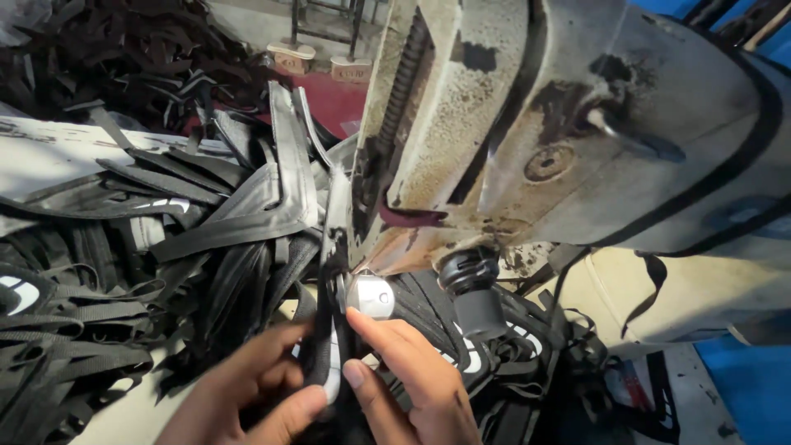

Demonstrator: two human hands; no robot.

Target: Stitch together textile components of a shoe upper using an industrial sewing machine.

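Black strap piece (328,363): pinched between left hand (247,395) and right hand (412,387), fed under worn machine (527,124) at metal roller (371,295); step: feeding; next calls for steady guiding; strap pile (124,247) left

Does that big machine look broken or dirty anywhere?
Yes. The big cream metal machine body looks worn: its paint is chipped and blotched with dark rusty stains. Black fabric straps lie in a tangled heap beside it. Both hands, left and right, pinch a black-and-white strap piece beneath it.
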